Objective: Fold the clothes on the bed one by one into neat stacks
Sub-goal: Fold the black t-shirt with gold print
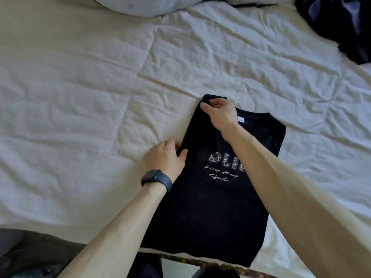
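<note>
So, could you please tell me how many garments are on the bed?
2: a black T-shirt at the near edge of the bed, and a dark heap at the far right, which may hide more pieces.

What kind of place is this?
Probably a bedroom: wrinkled white sheet, pillow at the far edge, black T-shirt laid on the sheet, dark clothes heaped far right.

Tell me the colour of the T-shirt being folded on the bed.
Black, with pale lettering across the chest; the T-shirt shows best in the head view.
</note>
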A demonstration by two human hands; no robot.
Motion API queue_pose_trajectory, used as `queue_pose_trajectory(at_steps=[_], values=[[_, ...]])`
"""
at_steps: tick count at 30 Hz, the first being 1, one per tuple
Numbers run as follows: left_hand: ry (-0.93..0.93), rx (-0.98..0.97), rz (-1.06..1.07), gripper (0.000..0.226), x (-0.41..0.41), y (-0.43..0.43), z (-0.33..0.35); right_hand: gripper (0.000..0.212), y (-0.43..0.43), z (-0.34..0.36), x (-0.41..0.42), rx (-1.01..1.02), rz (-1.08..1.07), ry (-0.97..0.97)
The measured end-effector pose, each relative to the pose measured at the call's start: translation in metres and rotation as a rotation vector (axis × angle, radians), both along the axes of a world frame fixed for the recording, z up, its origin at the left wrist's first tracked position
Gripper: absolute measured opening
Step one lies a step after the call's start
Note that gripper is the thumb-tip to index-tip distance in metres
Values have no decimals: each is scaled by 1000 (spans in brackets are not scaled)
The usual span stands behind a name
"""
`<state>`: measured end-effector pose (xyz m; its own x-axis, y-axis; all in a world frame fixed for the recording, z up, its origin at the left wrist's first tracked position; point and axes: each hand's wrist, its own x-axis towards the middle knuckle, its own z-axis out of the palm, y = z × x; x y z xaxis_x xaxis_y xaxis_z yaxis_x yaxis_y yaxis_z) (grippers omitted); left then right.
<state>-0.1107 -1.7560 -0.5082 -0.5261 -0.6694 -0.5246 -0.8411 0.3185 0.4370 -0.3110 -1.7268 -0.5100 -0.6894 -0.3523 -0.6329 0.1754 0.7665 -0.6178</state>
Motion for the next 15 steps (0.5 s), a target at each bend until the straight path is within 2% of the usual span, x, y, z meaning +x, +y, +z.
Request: queue_pose_trajectory(at_steps=[5, 7, 9, 11, 12, 15], values=[[-39, -59, -52, 31, -1, -1, 4, 38, -9, 1, -1, -50, 21, 42], [15, -142, -53, 35, -1, 4, 7, 47, 5, 5, 8, -54, -15, 94], [143, -308, -141, 41, -7, 7, 5, 50, 32, 7, 27, -37, -15, 235], [257, -453, -346, 51, -26, 2, -2, 50, 67, 4, 55, 19, 52, 417], [251, -483, -495, 58, -38, -2, -6, 52, 86, 1, 70, 58, 95, 499], [-2, -456, -882, 73, -71, -20, -24, 64, 138, -11, 105, 232, 239, 646]])
